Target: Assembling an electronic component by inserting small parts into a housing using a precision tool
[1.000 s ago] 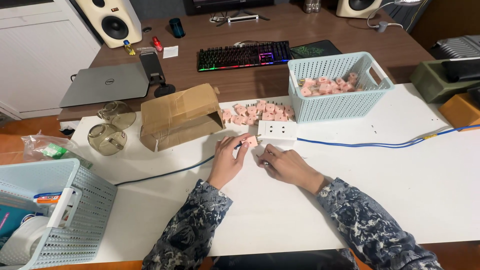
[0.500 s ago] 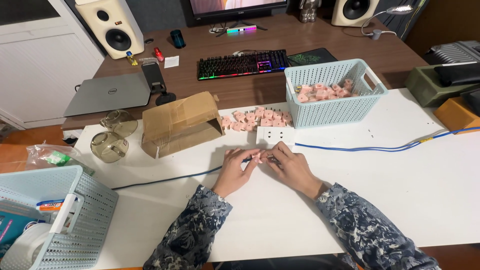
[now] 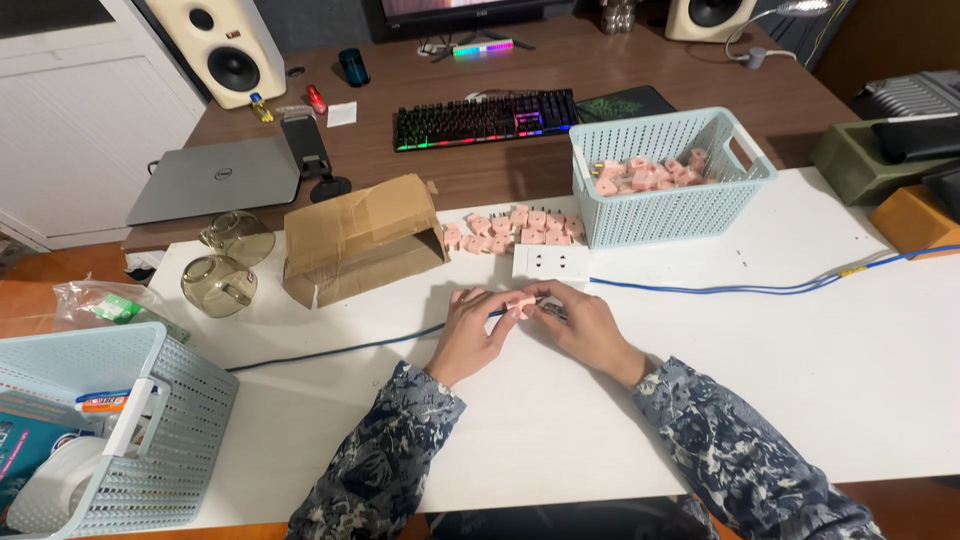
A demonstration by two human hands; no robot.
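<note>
White counter (image 3: 860,400) fills the lower frame. Directly on it: a cardboard box (image 3: 360,238) at centre left; two glass mugs (image 3: 226,265) lying to its left; loose pink plugs (image 3: 512,230) at centre; a white socket strip (image 3: 550,263) just below them; a light-blue basket (image 3: 668,180) at upper right; a blue cable (image 3: 740,289) running across; a second basket (image 3: 110,430) at lower left.

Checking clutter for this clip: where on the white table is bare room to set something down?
Free: right of the hands, below the blue cable; also between the left sleeve and the near basket. Crowded: around the cardboard box, pink pieces and far basket.
</note>
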